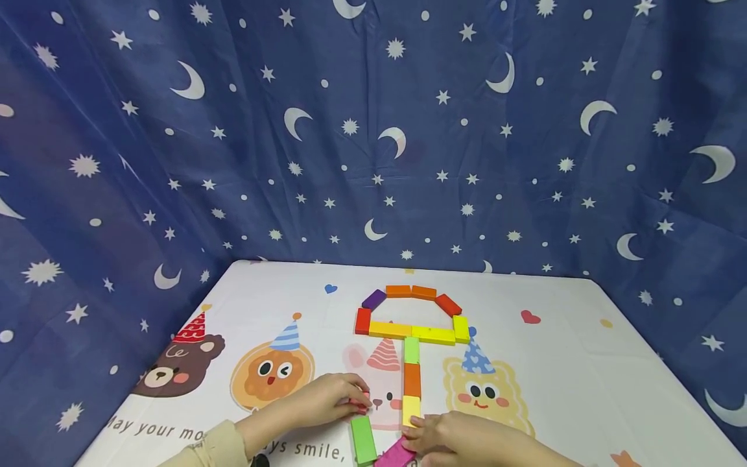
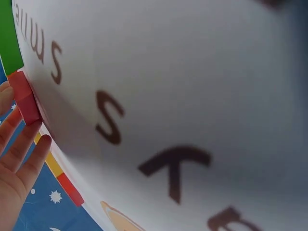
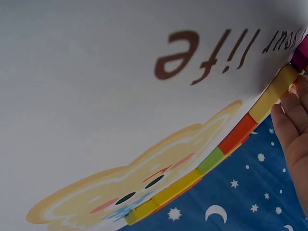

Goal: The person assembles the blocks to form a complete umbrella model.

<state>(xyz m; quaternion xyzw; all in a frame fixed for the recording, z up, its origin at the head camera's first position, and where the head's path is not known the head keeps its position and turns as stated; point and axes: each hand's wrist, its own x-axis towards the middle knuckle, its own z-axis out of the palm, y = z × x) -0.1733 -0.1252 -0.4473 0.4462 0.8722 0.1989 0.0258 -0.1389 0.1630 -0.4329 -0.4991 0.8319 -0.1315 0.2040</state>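
In the head view, toy blocks lie on the white cloth in an umbrella-like outline. My left hand (image 1: 331, 399) pinches a red block (image 2: 25, 98) between thumb and fingertips, just beyond the far end of a green block (image 1: 364, 441). At the near end of the straight stem, my right hand (image 1: 452, 438) rests its fingertips against the yellow block (image 1: 411, 410) and the magenta block (image 1: 394, 454). The right wrist view has the fingers (image 3: 288, 108) fairly straight beside the yellow block. An orange block (image 1: 412, 379) and a light green block (image 1: 411, 350) continue the stem.
Farther back, a closed dome of blocks includes a purple block (image 1: 374, 299), a red corner block (image 1: 363, 321) and a long yellow block (image 1: 434, 335). The cloth (image 1: 560, 383) carries printed cartoon figures and lettering. A blue starry curtain (image 1: 373, 181) stands behind the table.
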